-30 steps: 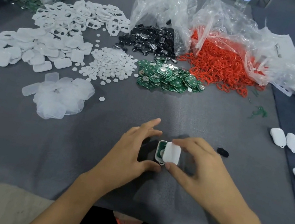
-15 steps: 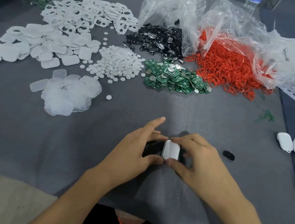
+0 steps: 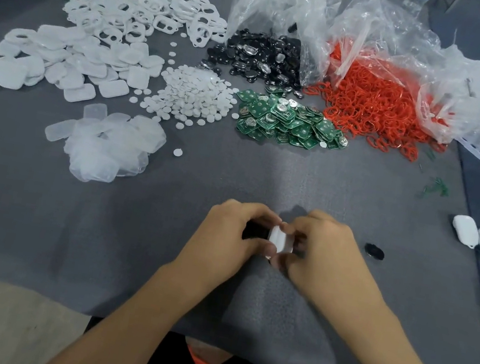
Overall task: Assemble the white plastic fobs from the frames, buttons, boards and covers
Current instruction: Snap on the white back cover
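Head view: black piece near fob

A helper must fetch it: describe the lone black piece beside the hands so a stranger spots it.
Find the grey mat, then the right hand near its front edge. Just right of that hand lies a small black piece. Unlike the heaped black parts far back, it lies alone, between the hand and the white fobs.

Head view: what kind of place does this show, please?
Probably a small hand-assembly workstation. Loose heaps of parts lie sorted on a grey mat: white frames, green boards, red rings spilling from a plastic bag. Finished white fobs sit aside at the right.
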A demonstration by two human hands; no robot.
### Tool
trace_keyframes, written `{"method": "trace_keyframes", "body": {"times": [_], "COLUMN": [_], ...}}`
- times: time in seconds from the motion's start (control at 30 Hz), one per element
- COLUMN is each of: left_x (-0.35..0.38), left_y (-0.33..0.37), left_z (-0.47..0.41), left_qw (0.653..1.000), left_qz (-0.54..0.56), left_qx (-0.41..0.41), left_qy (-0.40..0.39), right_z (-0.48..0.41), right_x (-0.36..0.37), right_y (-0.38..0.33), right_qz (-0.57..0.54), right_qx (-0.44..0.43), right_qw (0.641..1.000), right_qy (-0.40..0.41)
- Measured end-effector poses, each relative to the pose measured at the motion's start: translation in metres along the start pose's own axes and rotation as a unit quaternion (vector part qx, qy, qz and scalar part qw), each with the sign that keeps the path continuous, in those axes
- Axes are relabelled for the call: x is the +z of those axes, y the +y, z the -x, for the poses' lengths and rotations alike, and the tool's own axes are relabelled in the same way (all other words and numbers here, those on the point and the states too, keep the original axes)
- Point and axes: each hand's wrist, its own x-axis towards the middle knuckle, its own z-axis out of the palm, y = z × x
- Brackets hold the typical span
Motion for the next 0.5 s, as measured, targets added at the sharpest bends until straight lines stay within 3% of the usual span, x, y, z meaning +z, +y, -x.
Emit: {"method": "trace_keyframes", "body": {"times": [0.27,0.5], "left_x": [-0.001,-0.004], "left_y": [0.019,0.036], "left_z": [-0.019,-0.032], "left_qw": [0.995,0.984], "left_qz": [-0.086,-0.151], "left_qx": [-0.035,-0.059], "left_qy": [-0.046,-0.068], "right_z": [-0.009,0.006], "right_x": [-0.003,0.006], "right_y": [-0.007,-0.005], "right_qz": [0.032,0.042], "right_qx": [0.055,0.008], "right_qw": [0.997,0.999], "right_qy": [-0.038,0.000]}}
